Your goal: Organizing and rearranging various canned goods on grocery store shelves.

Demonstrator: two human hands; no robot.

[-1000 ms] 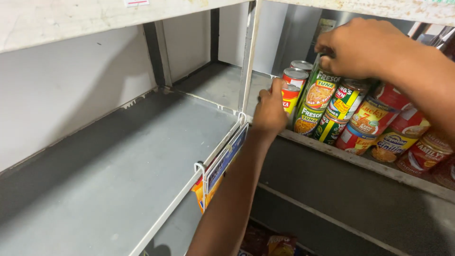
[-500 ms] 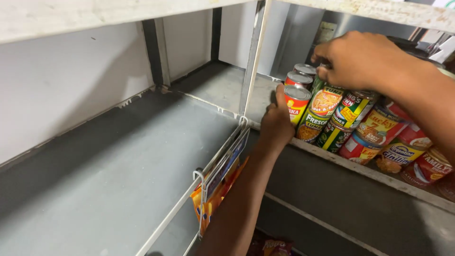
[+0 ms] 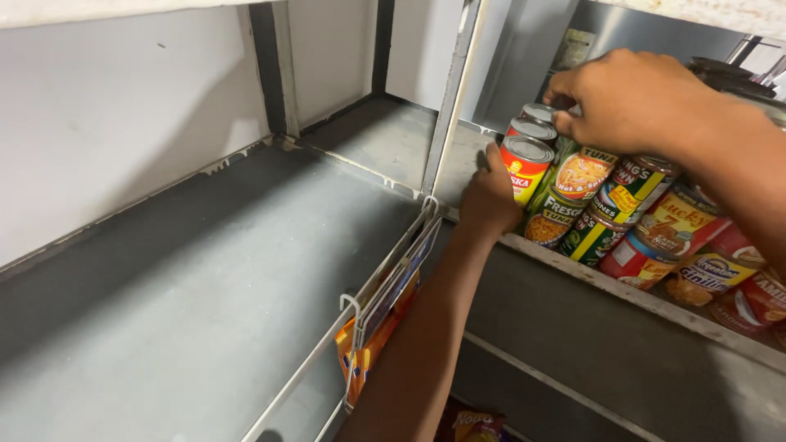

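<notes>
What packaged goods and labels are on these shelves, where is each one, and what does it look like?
Red-and-yellow can: left end of the can row, against the left hand.
Green-labelled cans: stacked under the right hand.
Red, orange and yellow cans: farther right on the shelf edge.
Blue-and-white tag: in a wire holder on the left shelf's front.
Orange packet: hanging below that tag.

Grey shelf (image 3: 188, 311) runs left, white back wall (image 3: 106, 123) behind it, wire rail (image 3: 360, 319) along its front edge holding an orange-blue tag (image 3: 372, 340); snack packet (image 3: 475, 426) below.
</notes>
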